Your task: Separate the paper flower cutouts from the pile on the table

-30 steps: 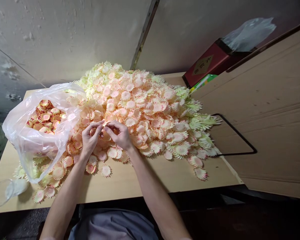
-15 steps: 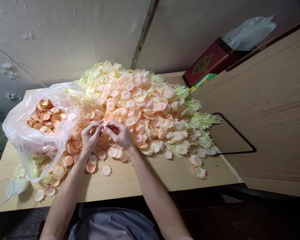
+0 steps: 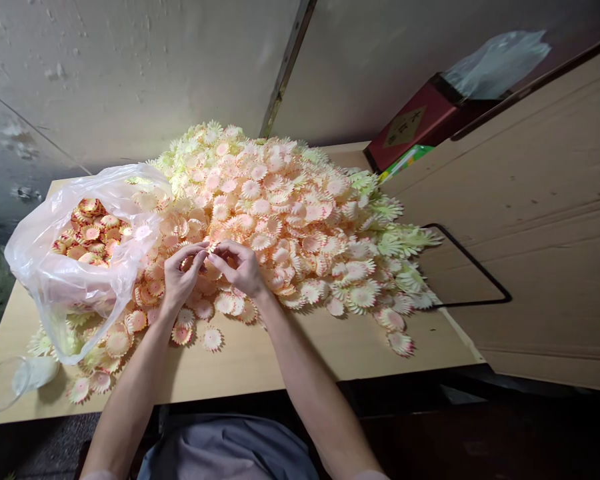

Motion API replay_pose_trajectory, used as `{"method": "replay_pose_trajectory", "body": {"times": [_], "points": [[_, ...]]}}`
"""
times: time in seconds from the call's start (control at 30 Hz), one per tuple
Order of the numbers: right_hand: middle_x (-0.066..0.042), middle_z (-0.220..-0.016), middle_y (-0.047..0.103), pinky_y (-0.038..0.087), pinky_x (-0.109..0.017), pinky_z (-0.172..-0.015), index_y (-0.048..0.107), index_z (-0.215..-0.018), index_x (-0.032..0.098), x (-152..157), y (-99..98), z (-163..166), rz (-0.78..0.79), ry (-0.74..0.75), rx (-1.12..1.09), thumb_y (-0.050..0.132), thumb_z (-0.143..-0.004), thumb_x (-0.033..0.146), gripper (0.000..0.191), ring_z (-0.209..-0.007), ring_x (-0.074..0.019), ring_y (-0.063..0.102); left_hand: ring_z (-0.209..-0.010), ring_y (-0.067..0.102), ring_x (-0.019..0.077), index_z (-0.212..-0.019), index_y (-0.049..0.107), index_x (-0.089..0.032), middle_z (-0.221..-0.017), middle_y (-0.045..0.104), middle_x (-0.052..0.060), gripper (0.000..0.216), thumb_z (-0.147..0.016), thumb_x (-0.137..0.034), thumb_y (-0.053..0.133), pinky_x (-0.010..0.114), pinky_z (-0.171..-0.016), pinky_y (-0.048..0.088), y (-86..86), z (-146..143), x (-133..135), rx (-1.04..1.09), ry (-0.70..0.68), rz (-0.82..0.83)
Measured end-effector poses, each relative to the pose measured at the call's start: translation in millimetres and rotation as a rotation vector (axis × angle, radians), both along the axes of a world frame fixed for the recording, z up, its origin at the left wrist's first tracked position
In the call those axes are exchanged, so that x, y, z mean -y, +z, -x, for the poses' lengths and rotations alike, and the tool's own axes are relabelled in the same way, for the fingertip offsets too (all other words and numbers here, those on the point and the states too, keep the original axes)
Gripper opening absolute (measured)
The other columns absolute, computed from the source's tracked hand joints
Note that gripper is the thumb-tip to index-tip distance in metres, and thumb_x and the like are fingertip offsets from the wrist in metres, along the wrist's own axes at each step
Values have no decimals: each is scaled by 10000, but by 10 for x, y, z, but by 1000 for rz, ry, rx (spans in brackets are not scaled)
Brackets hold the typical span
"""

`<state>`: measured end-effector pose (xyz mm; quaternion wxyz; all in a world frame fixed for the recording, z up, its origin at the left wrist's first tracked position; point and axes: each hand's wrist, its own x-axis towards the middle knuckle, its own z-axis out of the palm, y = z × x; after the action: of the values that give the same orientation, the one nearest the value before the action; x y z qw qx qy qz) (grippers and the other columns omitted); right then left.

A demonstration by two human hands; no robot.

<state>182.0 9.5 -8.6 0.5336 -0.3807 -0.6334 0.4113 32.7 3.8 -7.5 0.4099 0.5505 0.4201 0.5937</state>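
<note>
Almost nothing has moved since 0.5 s ago: both hands stay at the same spot, fingertips together, and only the view slides a little. The left hand point(image 3: 179, 275) and the right hand point(image 3: 241, 268) meet at the near edge of the flower heap point(image 3: 290, 200), approx. at its front-left part. Between the thumb and forefinger tips of both hands sits one small flower piece point(image 3: 211, 248). Each hand pinches it, so both grips are closed on this piece, w/ the other fingers curled. The piece is held just above the heap, not lying on it.

The heap is made of daisy-shaped cut-outs, pink-orange in the middle, pale green on its far and right sides. Left of the heap and touching it, a clear plastic bag point(image 3: 55, 280) lies open w/ redder cut-outs inside. Further left of the heap and nearer to the person, a clear glass cup point(image 3: 0, 387) is on the table point(image 3: 260, 363). Right of the heap are a cardboard sheet point(image 3: 545, 220) and a black wire frame point(image 3: 480, 273). Behind the heap, on the right, is a red box point(image 3: 410, 127).
</note>
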Motion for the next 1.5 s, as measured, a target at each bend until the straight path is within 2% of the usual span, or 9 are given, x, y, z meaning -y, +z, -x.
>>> {"method": "replay_pose_trajectory", "body": {"times": [0.2, 0.3, 0.4, 0.5, 1.5], "points": [[-28, -813, 640, 481, -300, -650, 652, -836, 201, -6, 8, -4, 33, 36, -18, 620, -862, 364, 168, -712, -157, 588, -750, 675, 150, -854, 751, -165, -1050, 739, 105, 183, -834, -339, 697, 216, -569, 531, 34, 8, 13, -13, -15, 12], [-35, -846, 665, 501, -315, -691, 665, -841, 207, -8, 12, -11, 11, 41, 2, 631, -848, 365, 161, -760, -173, 615, -810, 683, 173, -872, 760, -172, -978, 750, 91, 173, -804, -327, 731, 217, -595, 541, 67, 7, 22, -39, -3, 18], [-43, -866, 685, 504, -330, -757, 682, -835, 204, -12, 12, -18, -17, 24, 18, 645, -840, 370, 170, -817, -187, 633, -650, 637, 123, -891, 771, -169, -899, 744, 69, 198, -790, -338, 745, 217, -572, 534, 75, 5, 23, -38, -13, 44], [-41, -852, 680, 501, -322, -729, 683, -829, 203, -14, 12, -20, 5, 25, 1, 635, -848, 385, 190, -791, -183, 629, -580, 597, 95, -904, 770, -168, -877, 735, 61, 209, -798, -345, 738, 213, -552, 519, 61, 7, 19, -32, -24, 55], [-34, -847, 674, 500, -303, -726, 685, -834, 189, -20, -9, -27, 5, 44, -28, 637, -857, 316, 137, -794, -170, 631, -597, 600, 91, -893, 756, -157, -897, 743, 60, 212, -817, -351, 720, 209, -564, 517, 51, 24, 15, -93, -15, 28]]}}
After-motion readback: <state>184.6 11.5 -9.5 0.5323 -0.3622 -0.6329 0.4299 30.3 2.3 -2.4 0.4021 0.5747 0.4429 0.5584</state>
